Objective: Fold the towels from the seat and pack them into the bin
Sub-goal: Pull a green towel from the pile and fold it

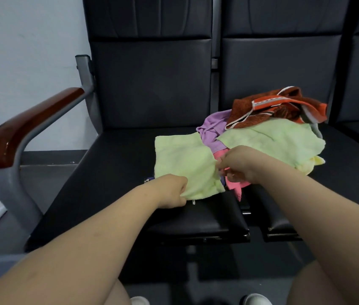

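Note:
A pale green towel [183, 160] lies spread on the black seat [108, 172]. My left hand [169, 191] pinches its near left corner. My right hand [238, 166] pinches its right edge, next to a pink towel [234, 187]. Behind, a heap of towels sits across the seat gap: a second pale green one [280, 142], a lilac one [212, 128], a rust-orange patterned one [277, 106] on top and a yellow one [316, 161]. No bin is in view.
A wooden armrest [26, 126] on a grey metal frame stands at the left. Black seat backs [152, 73] rise behind. A gap [253, 208] separates the two seat cushions. My knees and white shoes show at the bottom edge.

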Demonstrator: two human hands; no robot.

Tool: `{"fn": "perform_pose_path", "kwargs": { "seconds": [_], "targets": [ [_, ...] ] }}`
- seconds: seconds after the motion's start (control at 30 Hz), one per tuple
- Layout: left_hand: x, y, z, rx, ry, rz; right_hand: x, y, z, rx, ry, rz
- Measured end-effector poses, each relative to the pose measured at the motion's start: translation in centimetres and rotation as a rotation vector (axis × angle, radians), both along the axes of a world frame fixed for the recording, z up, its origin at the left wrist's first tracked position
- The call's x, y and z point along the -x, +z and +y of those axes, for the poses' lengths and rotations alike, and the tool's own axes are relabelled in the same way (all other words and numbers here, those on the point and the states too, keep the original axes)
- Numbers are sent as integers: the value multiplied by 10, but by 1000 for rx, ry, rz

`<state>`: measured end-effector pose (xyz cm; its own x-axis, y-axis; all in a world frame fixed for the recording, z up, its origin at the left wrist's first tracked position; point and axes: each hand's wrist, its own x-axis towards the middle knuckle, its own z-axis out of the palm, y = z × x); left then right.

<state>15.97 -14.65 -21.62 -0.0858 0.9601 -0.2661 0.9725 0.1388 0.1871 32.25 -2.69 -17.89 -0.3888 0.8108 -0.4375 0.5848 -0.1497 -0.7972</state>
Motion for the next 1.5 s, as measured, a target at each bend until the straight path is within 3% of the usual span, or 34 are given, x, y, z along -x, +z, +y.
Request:
{"fn": "perform_pose_path", "kwargs": {
  "seconds": [0.1,0.2,0.3,0.4,0.5,0.57,0.87,1.03,1.1,1.17,1.27,1.5],
  "targets": [
    [4,-3,-1,-13,13,-37,-1,-2,1,185,-55,196],
    [5,-3,-2,21,23,-58,-6,-8,2,197,-18,188],
    [4,-1,-2,72,35,-51,-12,-19,-1,82,169,6],
    [3,-1,-1,70,28,-38,-9,-24,-7,-170,309,-169],
    [1,0,0,45,41,-44,-4,-28,-9,-341,314,-188],
    [1,2,0,47,49,-63,-6,-33,-9,-456,354,-301],
    [3,5,-1,78,41,-86,-5,-41,-2,-668,217,-416],
    [2,5,-1,94,30,-52,-5,-44,4,-436,70,-198],
    [2,6,-1,115,34,-40,-11,-31,12,-272,15,-55],
    [2,8,-2,134,37,-22,-23,-16,16,-50,93,35],
    [0,10,-4,160,44,24,-36,-10,13,54,229,-36],
    [-3,10,-9,225,72,173,-21,-22,-13,173,244,19]
  ]
}}
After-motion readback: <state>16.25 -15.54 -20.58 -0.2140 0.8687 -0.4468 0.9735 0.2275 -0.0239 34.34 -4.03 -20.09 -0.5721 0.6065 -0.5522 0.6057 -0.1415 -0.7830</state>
